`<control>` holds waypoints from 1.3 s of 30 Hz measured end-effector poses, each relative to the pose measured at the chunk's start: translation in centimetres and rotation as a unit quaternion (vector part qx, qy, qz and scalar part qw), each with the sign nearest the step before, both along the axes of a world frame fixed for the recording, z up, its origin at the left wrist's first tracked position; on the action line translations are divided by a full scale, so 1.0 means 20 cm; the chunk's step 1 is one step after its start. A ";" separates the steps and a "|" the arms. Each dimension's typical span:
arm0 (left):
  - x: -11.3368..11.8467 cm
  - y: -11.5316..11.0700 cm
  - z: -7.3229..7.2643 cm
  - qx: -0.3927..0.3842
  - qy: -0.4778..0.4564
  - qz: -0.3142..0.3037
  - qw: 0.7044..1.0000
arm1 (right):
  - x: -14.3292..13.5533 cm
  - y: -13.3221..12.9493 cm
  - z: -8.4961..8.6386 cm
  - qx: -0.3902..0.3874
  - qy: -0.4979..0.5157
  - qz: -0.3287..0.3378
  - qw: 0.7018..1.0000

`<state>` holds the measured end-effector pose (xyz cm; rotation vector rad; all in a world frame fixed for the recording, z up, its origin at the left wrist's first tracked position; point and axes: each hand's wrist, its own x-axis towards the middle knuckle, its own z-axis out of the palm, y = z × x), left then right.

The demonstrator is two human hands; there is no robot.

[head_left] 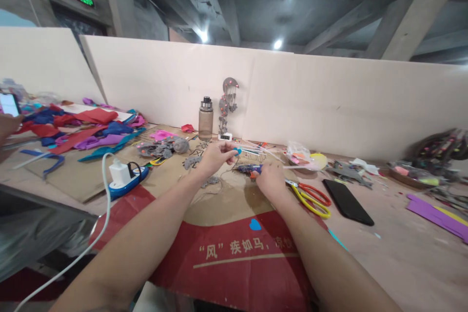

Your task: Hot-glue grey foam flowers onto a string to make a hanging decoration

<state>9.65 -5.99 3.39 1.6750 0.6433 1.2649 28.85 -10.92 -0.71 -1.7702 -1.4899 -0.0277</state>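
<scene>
My left hand [218, 159] is closed in a pinch on a small blue cutout [238, 151], held above the cardboard. My right hand [271, 178] is wrapped round what looks like a blue hot glue gun [257, 168], partly hidden by the fingers. A white glue stick [297, 166] juts out behind it to the right. Grey felt pieces [210, 183] with thin string lie below my left hand. Nearer to me, a blue heart [255, 224] rests on the red part of the cardboard [234, 278]. Scissors with red and yellow handles [310, 198] lie just right of my right hand.
A black phone [348, 202] lies on the right. Behind stand a bottle [205, 119] and a grey hanging ornament [229, 100] against a white partition [157, 78]. On the left are a blue power strip [127, 183], coloured fabric scraps [91, 129] and another person's hand [8, 124] with a phone.
</scene>
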 end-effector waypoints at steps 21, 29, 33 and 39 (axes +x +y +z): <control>0.01 -0.02 0.00 0.008 0.000 0.004 1.000 | -0.22 -0.03 0.14 0.121 0.230 0.147 0.954; 0.02 -0.03 0.00 0.008 0.021 -0.008 1.000 | -0.21 -0.03 0.13 0.135 0.196 0.132 0.962; 0.03 -0.04 0.00 0.003 0.019 -0.017 1.000 | -0.20 -0.05 0.15 0.157 0.162 0.121 0.967; 0.02 -0.03 -0.01 -0.031 0.001 -0.008 0.999 | -0.19 -0.07 0.16 0.199 0.102 0.121 0.967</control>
